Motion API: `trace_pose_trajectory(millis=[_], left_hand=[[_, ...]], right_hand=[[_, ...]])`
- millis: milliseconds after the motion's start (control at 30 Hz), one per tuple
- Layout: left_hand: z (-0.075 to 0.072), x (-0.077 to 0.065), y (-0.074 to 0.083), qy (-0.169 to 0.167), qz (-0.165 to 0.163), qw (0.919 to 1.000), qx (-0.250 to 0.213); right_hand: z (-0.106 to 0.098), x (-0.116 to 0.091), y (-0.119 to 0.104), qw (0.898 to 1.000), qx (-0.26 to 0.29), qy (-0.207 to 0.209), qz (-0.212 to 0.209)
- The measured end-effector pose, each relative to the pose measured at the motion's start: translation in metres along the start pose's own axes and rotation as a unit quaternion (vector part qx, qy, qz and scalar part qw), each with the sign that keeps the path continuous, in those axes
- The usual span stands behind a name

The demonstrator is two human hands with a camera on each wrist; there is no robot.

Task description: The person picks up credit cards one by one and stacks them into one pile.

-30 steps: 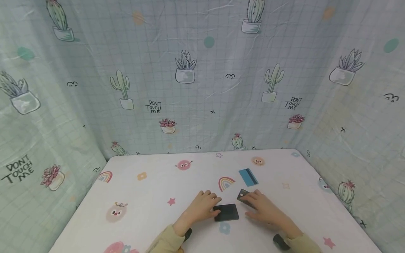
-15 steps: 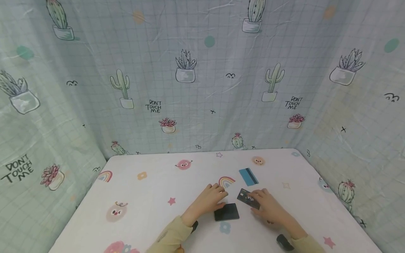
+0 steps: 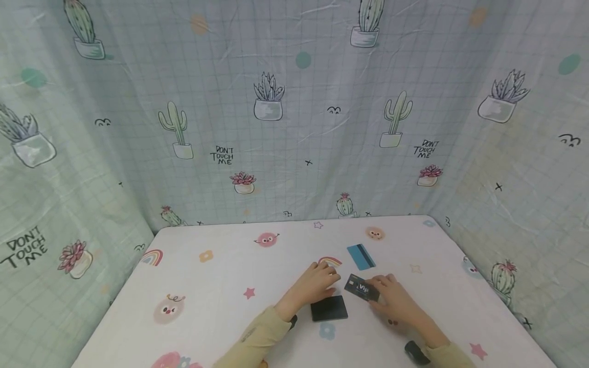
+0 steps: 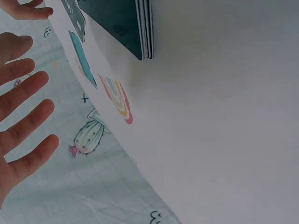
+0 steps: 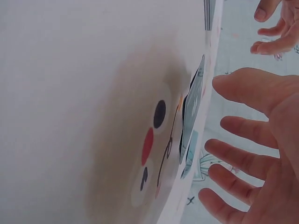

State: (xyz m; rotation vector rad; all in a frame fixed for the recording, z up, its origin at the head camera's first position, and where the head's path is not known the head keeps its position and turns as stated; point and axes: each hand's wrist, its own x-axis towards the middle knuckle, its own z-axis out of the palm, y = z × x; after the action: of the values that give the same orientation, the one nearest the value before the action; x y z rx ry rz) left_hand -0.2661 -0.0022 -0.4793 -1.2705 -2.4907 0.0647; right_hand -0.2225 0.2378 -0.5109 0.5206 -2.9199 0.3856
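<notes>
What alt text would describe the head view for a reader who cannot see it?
Two hands rest on a white patterned table: the right hand touches a dark VIP card, the left hand lies open beside a black card holder. A blue card lies farther back.

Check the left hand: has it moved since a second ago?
Yes. The left hand has gone forward off the black card holder, which stayed put, and its fingertips now reach the rainbow print.

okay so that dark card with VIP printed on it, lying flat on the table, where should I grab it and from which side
The dark VIP card lies flat on the white patterned tablecloth, so probably pinch its long edges from above, tipping one edge up first. The right hand is already at its near right end; the black card holder crowds the near left.
</notes>
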Motion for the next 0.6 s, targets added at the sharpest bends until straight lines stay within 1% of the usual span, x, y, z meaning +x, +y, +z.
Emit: trace_pose_trajectory(millis=[167, 233, 500, 600], left_hand=[[0.004, 0.009, 0.0, 0.01, 0.014, 0.9994, 0.029], [0.006, 0.013, 0.001, 0.01, 0.014, 0.9995, 0.026], [0.01, 0.025, 0.009, -0.017, -0.004, 0.9998, 0.005], [0.009, 0.029, 0.012, -0.022, -0.008, 0.9996, 0.012]], right_hand=[[0.0, 0.0, 0.001, 1.0, 0.0, 0.005, 0.007], [-0.001, 0.0, 0.002, 1.0, 0.004, 0.007, 0.009], [-0.001, -0.001, 0.005, 1.0, 0.005, 0.012, 0.019], [-0.002, -0.001, 0.006, 1.0, 0.002, 0.01, 0.019]])
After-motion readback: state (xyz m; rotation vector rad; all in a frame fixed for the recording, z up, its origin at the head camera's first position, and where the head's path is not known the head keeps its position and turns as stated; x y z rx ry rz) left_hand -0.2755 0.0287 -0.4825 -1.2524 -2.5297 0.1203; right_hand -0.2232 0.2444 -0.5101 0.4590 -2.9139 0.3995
